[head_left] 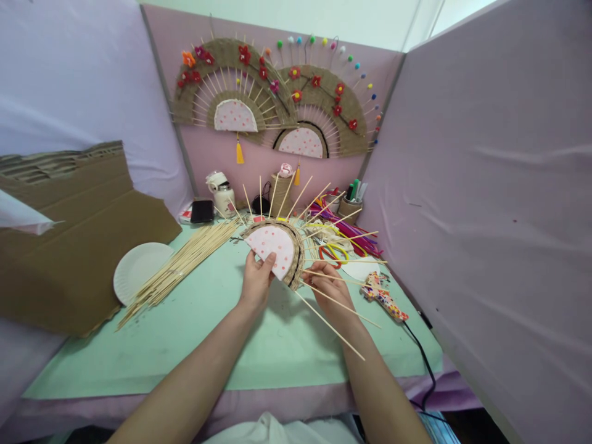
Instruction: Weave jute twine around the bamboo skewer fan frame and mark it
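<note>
A half-round cardboard fan piece (272,245) is tilted above the table, with pink dotted paper, a twine-covered rim and a black line along it. Thin wooden sticks (342,316) fan out from its curved edge. My left hand (257,277) grips the straight lower edge, thumb over the dotted paper. By the lower right of the rim, my right hand (329,290) has its fingers closed around a stick near where it meets the rim. Part of those fingers is hidden behind the sticks.
Left are a stick bundle (185,265), a paper plate (139,271) and torn cardboard (69,246). A glue gun (383,297) with a cord, scissors (333,254) and pipe cleaners (356,231) lie right. Two finished fans (231,55) hang on the back panel.
</note>
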The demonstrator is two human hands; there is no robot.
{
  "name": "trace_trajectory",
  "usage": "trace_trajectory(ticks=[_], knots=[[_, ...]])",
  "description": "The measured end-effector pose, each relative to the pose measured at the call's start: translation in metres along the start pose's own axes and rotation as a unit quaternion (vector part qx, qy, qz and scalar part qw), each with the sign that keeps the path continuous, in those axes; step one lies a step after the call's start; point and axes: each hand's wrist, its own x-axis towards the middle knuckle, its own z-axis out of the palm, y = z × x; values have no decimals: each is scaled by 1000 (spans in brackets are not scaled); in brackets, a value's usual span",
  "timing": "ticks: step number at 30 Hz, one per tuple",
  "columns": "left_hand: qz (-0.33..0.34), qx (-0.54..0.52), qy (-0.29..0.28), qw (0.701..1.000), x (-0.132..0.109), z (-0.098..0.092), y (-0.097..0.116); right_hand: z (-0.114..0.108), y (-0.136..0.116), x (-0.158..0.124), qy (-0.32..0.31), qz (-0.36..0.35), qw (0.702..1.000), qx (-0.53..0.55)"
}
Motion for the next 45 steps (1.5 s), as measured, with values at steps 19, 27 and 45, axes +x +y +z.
trace_trajectory(ticks=[19, 27, 45], knots=[[-11, -14, 8, 1000, -1, 1, -3, -4, 4, 1, 23, 5, 998, 51], [-7, -38, 20, 999, 4, -4, -6, -13, 9, 8, 140, 0, 990, 27], [-111, -235, -4, 966, 27, 16, 41, 44, -13, 49, 83, -23, 994, 74]])
